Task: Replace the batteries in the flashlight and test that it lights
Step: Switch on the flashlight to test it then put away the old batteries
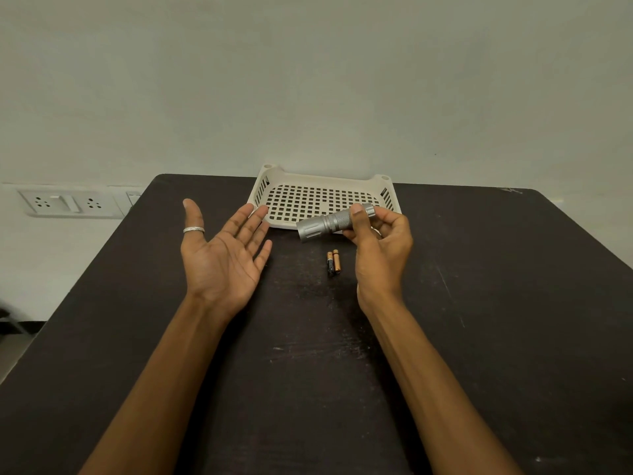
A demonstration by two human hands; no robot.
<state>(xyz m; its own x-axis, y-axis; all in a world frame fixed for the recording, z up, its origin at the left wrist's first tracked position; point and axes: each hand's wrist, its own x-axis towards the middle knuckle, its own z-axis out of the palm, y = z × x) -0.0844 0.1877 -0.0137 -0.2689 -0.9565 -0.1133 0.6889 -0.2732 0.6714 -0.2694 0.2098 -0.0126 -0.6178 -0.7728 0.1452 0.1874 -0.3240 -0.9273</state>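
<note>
My right hand [382,248] holds a silver metal flashlight [325,223] by its tail end, above the table, with the wider head pointing left and slightly down. No beam shows from the head. Two small batteries [333,262], copper and black, lie side by side on the dark table just below the flashlight and left of my right wrist. To the left of the flashlight my left hand [224,255] hovers palm up with fingers spread and nothing in it; a silver ring sits on its thumb.
A cream perforated plastic tray [274,186] stands at the far edge of the dark table [308,371], right behind the flashlight. The wall rises behind it. Wall sockets [68,202] sit low on the left, beyond the table's left edge.
</note>
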